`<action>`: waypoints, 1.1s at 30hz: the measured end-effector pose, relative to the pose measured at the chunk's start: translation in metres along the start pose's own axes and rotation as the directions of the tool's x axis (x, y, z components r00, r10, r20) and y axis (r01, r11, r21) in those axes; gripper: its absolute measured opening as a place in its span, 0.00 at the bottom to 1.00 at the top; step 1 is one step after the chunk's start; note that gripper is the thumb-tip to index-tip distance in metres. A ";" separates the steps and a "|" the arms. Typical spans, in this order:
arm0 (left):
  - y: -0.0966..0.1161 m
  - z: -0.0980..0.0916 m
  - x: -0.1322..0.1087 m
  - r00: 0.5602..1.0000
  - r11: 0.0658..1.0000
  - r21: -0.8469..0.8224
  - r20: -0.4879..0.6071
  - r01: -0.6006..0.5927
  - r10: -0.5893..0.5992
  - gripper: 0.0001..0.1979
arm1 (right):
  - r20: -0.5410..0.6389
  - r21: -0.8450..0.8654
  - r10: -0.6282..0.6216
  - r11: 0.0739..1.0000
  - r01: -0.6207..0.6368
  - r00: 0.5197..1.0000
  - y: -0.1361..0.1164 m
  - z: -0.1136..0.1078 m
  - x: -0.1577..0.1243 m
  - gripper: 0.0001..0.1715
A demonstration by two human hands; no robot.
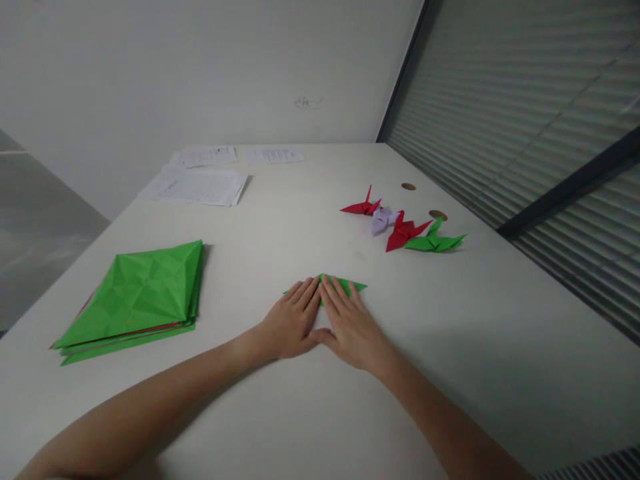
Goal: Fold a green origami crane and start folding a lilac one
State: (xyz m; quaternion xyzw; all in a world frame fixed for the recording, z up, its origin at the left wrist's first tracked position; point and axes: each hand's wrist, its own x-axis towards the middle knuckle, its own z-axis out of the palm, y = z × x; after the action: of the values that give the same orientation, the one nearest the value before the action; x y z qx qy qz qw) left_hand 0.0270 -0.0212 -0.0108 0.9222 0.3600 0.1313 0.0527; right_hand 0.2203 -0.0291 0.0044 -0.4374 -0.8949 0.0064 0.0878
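Note:
A small folded piece of green paper [356, 287] lies on the white table in front of me, mostly covered by my hands. Its pointed tips stick out at the left and right, and a bit shows between my fingers. My left hand [293, 320] rests flat on its left half, fingers stretched out. Over the right half lies my right hand [350, 323], also flat, with the fingers slightly spread. The two hands meet at the fingertips and thumbs, leaving a gap between the palms. How the covered paper is folded cannot be seen.
To the left lies a stack of creased paper sheets [145, 287], green on top with red edges showing. Folded paper cranes in red [404, 231], lilac [383, 220] and green [434, 240] sit at the right. Printed papers [200, 187] lie at the back left; window blinds [520, 87] border the right.

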 end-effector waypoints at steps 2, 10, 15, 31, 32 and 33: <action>-0.001 0.001 -0.001 1.000 1.000 -0.001 -0.001 -0.008 0.008 0.40 | 0.055 0.002 0.005 1.000 -0.005 0.998 -0.001 0.005 -0.002 0.48; 0.003 -0.008 -0.002 0.996 0.995 -0.037 0.005 -0.091 0.092 0.39 | 0.124 -0.005 0.090 0.996 -0.090 0.988 0.018 0.001 -0.008 0.55; 0.004 -0.012 -0.002 0.992 0.991 -0.062 0.024 -0.119 0.121 0.38 | 0.103 0.005 0.119 0.993 -0.120 0.987 0.023 0.002 -0.010 0.55; 0.006 -0.013 -0.001 0.997 0.997 -0.052 0.047 -0.065 0.068 0.41 | 0.073 0.077 0.040 0.996 -0.045 0.997 0.006 0.003 0.001 0.53; 0.006 -0.012 -0.002 0.997 0.997 -0.046 0.056 -0.056 0.058 0.41 | 0.074 0.070 0.063 0.995 -0.068 0.995 0.007 0.005 0.000 0.53; 0.006 -0.012 -0.002 0.997 0.998 -0.042 0.065 -0.045 0.048 0.41 | 0.072 0.062 0.087 0.994 -0.091 0.994 0.009 0.006 0.000 0.54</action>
State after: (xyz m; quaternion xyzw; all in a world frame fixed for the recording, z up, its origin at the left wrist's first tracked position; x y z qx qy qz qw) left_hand 0.0257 -0.0267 0.0012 0.9329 0.3336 0.1093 0.0803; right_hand 0.2267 -0.0233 -0.0025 -0.4733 -0.8764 0.0546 0.0704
